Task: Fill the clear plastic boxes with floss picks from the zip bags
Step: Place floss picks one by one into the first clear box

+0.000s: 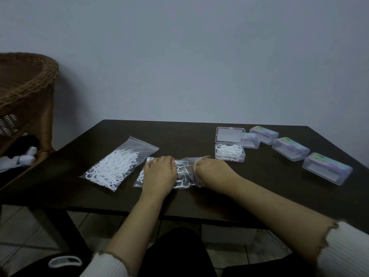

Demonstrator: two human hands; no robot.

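1. Floss picks lay in a thin zip bag at the middle of the frame, on the dark bench; a fuller zip bag sat just to its left.
2. The left hand pressed down on the near bag, fingers bent over the film.
3. The right hand was pushed into the bag's mouth; its fingers were hidden, so I cannot tell whether they held picks.
4. An open clear box, partly filled, stood right of centre, with four closed boxes trailing to the right.
5. Judged by look: the picks were light, stiff and prone to tangle and scatter; the film was slippery and limp. Best hold: pinch a small bunch by the handles while the bag is pinned flat.
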